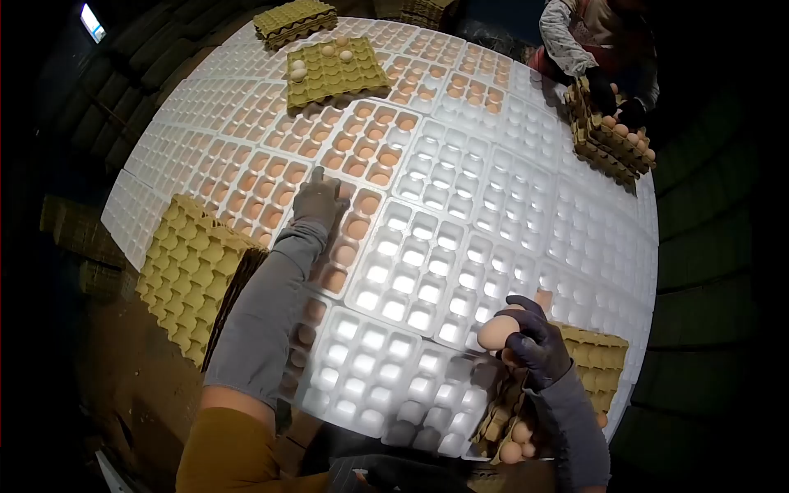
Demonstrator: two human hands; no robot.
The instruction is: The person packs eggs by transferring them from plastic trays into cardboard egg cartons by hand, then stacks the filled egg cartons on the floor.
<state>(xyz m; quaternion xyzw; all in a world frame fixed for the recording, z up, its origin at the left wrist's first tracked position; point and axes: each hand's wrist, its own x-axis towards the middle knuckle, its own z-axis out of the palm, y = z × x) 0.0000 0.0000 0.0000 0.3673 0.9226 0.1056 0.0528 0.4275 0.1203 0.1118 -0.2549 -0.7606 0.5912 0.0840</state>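
My left hand point(320, 200), in a dark glove and grey sleeve, reaches over a white foam tray point(355, 191) holding brown eggs; its fingers point down at the cells, and what is under them is hidden. Gloved too, my right hand point(530, 337) is closed around a brown egg point(498, 333), above the lower right trays. Below that hand, cardboard egg trays point(496, 419) hold several eggs point(511, 452), partly covered by my arm. White foam trays point(411, 263) with bare cells lie between my hands.
Yellow-green cardboard trays point(185, 275) are stacked at the left edge. Another cardboard tray point(341, 74) with several eggs lies on the foam trays farther back, near a stack point(294, 20). At the upper right, a co-worker's gloved hands point(604, 94) touch a cardboard stack point(604, 140) with eggs.
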